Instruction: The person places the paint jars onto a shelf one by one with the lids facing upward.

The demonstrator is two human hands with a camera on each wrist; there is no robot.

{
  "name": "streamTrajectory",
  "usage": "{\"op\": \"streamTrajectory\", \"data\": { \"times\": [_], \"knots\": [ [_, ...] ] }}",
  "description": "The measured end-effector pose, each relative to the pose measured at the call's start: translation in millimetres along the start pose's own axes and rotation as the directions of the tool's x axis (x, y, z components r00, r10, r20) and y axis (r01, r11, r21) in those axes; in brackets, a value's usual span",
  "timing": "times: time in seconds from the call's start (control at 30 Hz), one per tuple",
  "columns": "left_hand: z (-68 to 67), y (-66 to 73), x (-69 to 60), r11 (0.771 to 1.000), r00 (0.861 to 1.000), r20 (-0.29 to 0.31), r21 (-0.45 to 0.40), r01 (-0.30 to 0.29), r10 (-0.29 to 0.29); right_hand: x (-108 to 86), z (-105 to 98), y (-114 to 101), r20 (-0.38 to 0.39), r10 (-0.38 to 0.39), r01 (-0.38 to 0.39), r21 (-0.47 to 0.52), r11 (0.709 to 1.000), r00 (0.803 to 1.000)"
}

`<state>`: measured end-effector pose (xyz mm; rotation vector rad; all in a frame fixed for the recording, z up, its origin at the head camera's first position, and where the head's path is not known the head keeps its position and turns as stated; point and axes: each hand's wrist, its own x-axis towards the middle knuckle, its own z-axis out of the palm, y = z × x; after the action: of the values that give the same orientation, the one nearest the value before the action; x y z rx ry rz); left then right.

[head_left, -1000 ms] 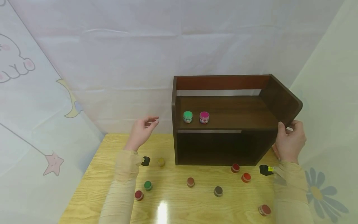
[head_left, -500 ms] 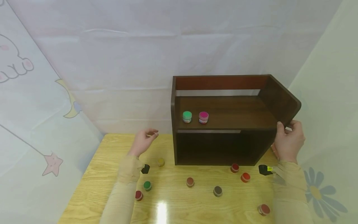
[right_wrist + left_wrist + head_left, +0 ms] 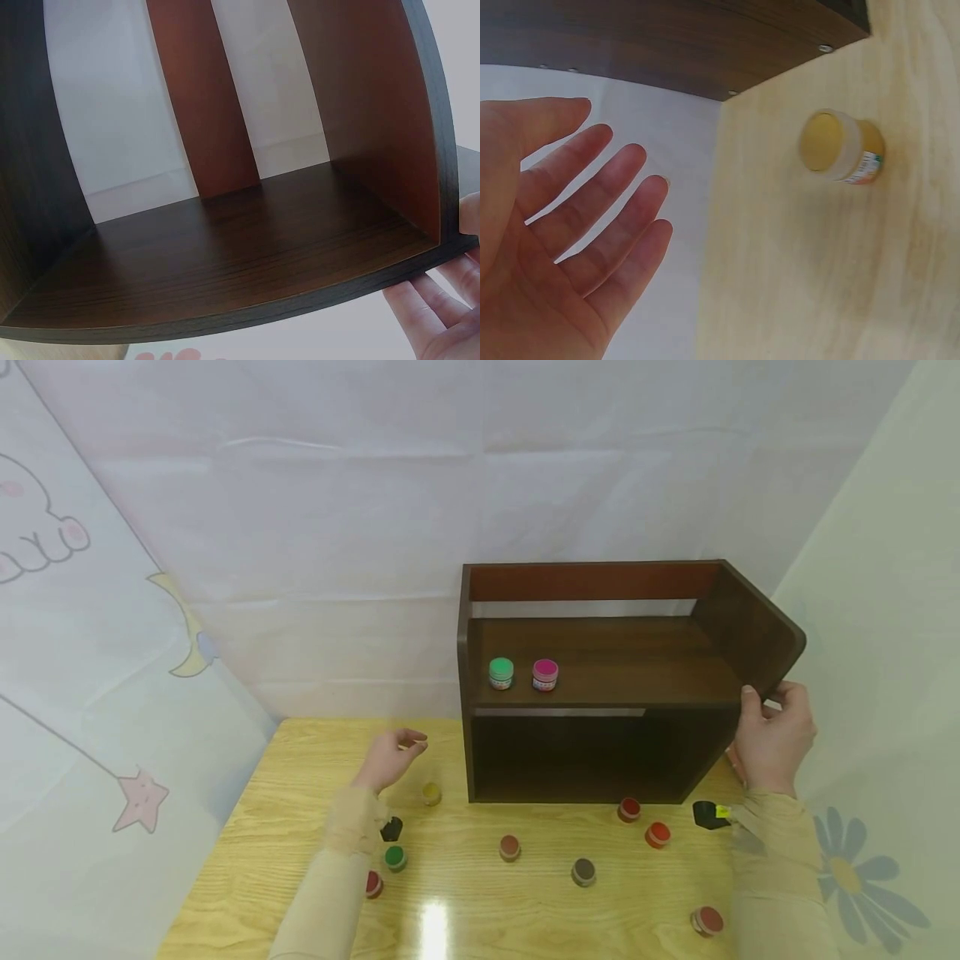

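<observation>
My left hand (image 3: pixel 390 758) hovers over the table's left part with its fingers spread, holding nothing. A small yellow paint jar (image 3: pixel 431 792) stands on the table close by, apart from the hand; in the left wrist view this jar (image 3: pixel 840 146) shows a yellow lid and a printed label. My right hand (image 3: pixel 776 739) grips the right side panel of a dark brown wooden shelf (image 3: pixel 615 652), thumb at the front, fingers around the outside. On its upper board stand a light green jar (image 3: pixel 501 673) and a magenta jar (image 3: pixel 545 675), both near the left panel.
Several more jars are scattered in front of the shelf: green (image 3: pixel 395 858), brown (image 3: pixel 510 847), dark grey-brown (image 3: pixel 583 872), bright red (image 3: pixel 657 835) and darker reds (image 3: pixel 629 810). My left sleeve partly covers one dark red jar (image 3: pixel 373 884). Printed cloth walls surround the wooden table (image 3: pixel 300 777).
My left hand has come down from beside the shelf's left panel towards the table, near the yellow jar. My right hand keeps its grip on the shelf.
</observation>
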<state>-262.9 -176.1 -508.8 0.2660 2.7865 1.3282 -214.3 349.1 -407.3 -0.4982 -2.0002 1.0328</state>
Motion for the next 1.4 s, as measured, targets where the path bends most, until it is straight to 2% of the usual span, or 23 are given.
{"op": "streamTrajectory", "data": {
  "times": [0.23, 0.33, 0.47, 0.67, 0.8, 1.17, 1.4],
  "knots": [
    [10.1, -6.0, -3.7, 1.0, 1.0, 0.018, 0.015, 0.006, -0.007, -1.6, -0.7, -2.6, 0.002, 0.005, -0.005, -0.004, 1.0, 1.0],
    [16.8, -11.1, -3.9, 0.996, 0.999, 0.045, 0.084, 0.008, -0.011, -2.4, -1.2, -4.0, 0.001, 0.007, -0.007, -0.002, 1.0, 1.0],
    [26.0, -15.6, -7.7, 0.987, 0.993, 0.111, 0.161, 0.01, -0.028, -2.8, -1.3, -4.1, 0.001, 0.002, -0.002, -0.006, 1.0, 1.0],
    [33.4, -11.8, -14.9, 0.992, 0.977, 0.199, 0.113, 0.06, -0.082, -2.9, -1.5, -3.8, -0.002, -0.006, 0.006, -0.006, 1.0, 1.0],
    [36.0, -14.2, -14.7, 0.992, 0.966, 0.243, 0.107, 0.061, -0.086, -3.3, -1.9, -4.2, -0.001, -0.009, 0.009, -0.006, 1.0, 1.0],
    [49.3, -34.3, -11.2, 0.986, 0.973, 0.223, 0.163, 0.029, -0.065, -3.4, -1.7, -4.2, 0.01, -0.002, 0.002, -0.011, 1.0, 1.0],
    [51.9, -38.4, -13.2, 0.987, 0.97, 0.223, 0.148, 0.066, -0.099, -3.1, -1.4, -4.7, 0.008, -0.006, 0.006, -0.012, 1.0, 1.0]
  ]
}}
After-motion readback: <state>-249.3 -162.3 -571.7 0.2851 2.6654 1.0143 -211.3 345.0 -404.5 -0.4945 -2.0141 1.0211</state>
